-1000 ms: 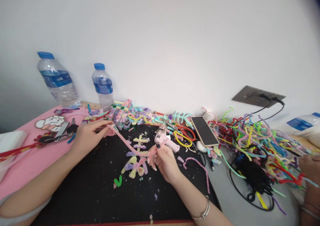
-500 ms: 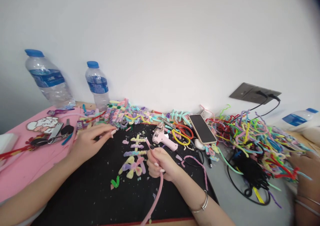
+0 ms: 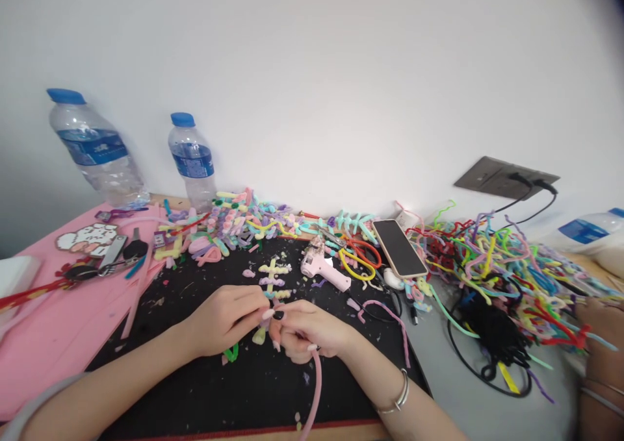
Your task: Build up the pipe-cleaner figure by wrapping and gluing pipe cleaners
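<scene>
My right hand (image 3: 309,330) is closed around a fuzzy pink pipe cleaner (image 3: 316,389), whose long tail hangs down toward the table's front edge. Pressed against its fingertips, my left hand (image 3: 231,317) pinches the pipe cleaner's upper end, which the fingers hide. Just behind both hands lies a fishbone-shaped piece of pastel pipe cleaners (image 3: 274,270) on the black mat (image 3: 170,389); my hands cover its lower part. A bent green pipe cleaner piece (image 3: 231,352) rests under my left wrist. Farther back is a pink glue gun (image 3: 327,271), lying on its side.
Scissors (image 3: 358,265) with yellow and orange handles and a phone (image 3: 400,249) lie behind the glue gun. Pipe cleaners are heaped (image 3: 507,252) at right, near another person's hand (image 3: 602,330). Bottles (image 3: 192,162) stand at the wall. Keys (image 3: 134,249) lie on pink sheet (image 3: 39,363).
My left hand has moved right and toward me from the mat's back left, and now meets my right hand at the pipe cleaner's end. My right hand has lowered slightly.
</scene>
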Demonstrator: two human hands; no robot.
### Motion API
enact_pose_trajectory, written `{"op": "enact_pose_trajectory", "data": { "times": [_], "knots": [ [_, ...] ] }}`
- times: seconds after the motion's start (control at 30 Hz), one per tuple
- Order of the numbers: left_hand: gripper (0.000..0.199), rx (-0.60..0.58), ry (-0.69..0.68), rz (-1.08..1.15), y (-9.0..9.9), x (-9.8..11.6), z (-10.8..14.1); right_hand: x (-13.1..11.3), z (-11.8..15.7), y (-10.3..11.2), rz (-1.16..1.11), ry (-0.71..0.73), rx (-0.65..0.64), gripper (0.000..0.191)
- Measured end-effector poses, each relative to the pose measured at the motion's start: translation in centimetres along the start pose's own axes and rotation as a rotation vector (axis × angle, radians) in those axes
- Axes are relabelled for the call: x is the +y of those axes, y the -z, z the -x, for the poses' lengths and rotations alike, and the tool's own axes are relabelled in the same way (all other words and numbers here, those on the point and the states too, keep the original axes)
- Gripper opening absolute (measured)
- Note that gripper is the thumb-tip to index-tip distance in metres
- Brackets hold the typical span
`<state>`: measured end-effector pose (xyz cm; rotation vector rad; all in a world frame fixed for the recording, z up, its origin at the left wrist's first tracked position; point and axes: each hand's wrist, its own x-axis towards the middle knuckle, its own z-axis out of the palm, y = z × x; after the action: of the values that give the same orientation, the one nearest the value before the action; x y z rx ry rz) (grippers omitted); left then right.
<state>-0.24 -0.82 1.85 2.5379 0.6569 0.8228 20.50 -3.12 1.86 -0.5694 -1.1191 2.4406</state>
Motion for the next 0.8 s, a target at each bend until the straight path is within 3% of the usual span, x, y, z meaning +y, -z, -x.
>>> {"op": "enact_pose_trajectory", "data": {
  "times": [0.43, 0.57, 0.67, 0.8],
  "knots": [
    [0.02, 0.167, 0.107, -0.054, -0.1, -0.4, 0.1, -0.1, 0.1, 0.3, 0.033, 0.028, 0.06, 0.032],
    [0.018, 0.215, 0.126, -0.061, 0.1, -0.3, 0.0, -0.2, 0.2, 0.5, 0.161, 0.09, 0.118, 0.037],
    [0.021, 0.283, 0.21, -0.092, 0.4, -0.4, 0.0, -1.2, 0.9, 0.2, 0.513, 0.093, 0.282, 0.038],
    [0.026, 0.375, 0.333, -0.142, 0.9, -0.8, -0.1, -3.7, 5.3, -0.5, 1.1, 0.128, 0.718, 0.015]
  ]
}}
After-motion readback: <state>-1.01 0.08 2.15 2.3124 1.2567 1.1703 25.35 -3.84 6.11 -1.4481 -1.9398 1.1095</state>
